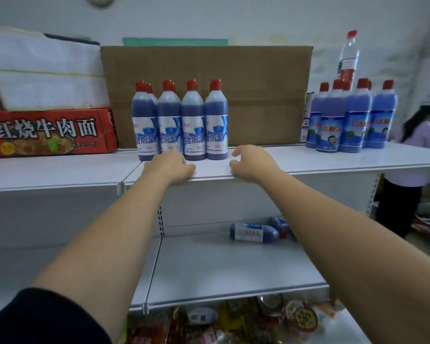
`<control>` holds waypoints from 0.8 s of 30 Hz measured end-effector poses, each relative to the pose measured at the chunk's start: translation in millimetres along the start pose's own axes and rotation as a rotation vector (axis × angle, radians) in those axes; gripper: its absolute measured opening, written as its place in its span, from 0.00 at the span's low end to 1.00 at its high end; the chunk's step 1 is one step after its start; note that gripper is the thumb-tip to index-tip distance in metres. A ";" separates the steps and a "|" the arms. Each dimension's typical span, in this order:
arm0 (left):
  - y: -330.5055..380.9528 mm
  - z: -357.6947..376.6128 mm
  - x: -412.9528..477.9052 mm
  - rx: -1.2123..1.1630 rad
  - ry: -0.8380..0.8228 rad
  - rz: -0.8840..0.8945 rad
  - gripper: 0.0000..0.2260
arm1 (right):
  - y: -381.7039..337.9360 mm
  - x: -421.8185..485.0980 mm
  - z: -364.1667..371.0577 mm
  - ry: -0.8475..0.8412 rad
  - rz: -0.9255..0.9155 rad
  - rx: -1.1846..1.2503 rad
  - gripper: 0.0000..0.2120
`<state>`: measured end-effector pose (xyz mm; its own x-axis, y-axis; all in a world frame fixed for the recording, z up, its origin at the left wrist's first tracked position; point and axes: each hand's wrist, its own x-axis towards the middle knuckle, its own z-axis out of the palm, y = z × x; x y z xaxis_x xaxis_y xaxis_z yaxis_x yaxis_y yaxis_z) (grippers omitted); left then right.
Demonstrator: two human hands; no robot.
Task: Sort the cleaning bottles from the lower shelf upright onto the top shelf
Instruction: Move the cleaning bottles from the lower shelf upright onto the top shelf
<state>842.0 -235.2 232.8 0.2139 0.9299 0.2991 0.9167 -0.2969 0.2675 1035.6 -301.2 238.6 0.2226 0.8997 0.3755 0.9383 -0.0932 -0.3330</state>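
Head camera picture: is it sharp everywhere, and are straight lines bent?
Head view: the upright dark bottles read sharply at centre; the right edge near the bystander is smeared; the top shelf front bows; light is soft, no glare.

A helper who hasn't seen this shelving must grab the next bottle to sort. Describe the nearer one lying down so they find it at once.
Find the white lower shelf, below the top shelf of standing bottles. Toward its back lies a dark blue bottle on its side, red cap pointing right. Unlike the second lying bottle behind it, its white label shows in full.
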 end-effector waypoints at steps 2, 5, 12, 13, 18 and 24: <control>7.3 1.5 -12.7 0.015 0.019 0.001 0.14 | 7.0 -12.9 -1.9 0.015 -0.003 -0.041 0.19; 20.8 5.5 -29.6 0.038 0.046 0.015 0.16 | 17.2 -30.9 -3.8 0.029 0.012 -0.070 0.20; 62.6 9.9 -57.6 0.071 0.043 0.081 0.17 | 43.1 -64.9 -21.6 0.036 -0.009 -0.143 0.19; 69.8 11.8 -61.4 0.081 0.047 0.093 0.17 | 48.7 -68.8 -24.9 0.037 -0.006 -0.142 0.19; 111.3 22.3 -80.1 0.129 0.059 0.120 0.19 | 82.9 -89.2 -41.8 0.011 -0.005 -0.156 0.20; 172.7 41.1 -109.3 0.090 0.030 0.139 0.20 | 141.9 -112.2 -66.6 -0.027 0.041 -0.151 0.21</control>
<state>990.8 -379.2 208.7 0.3322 0.8738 0.3552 0.9057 -0.4007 0.1385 1161.4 -443.8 206.8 0.2565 0.9047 0.3400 0.9581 -0.1917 -0.2127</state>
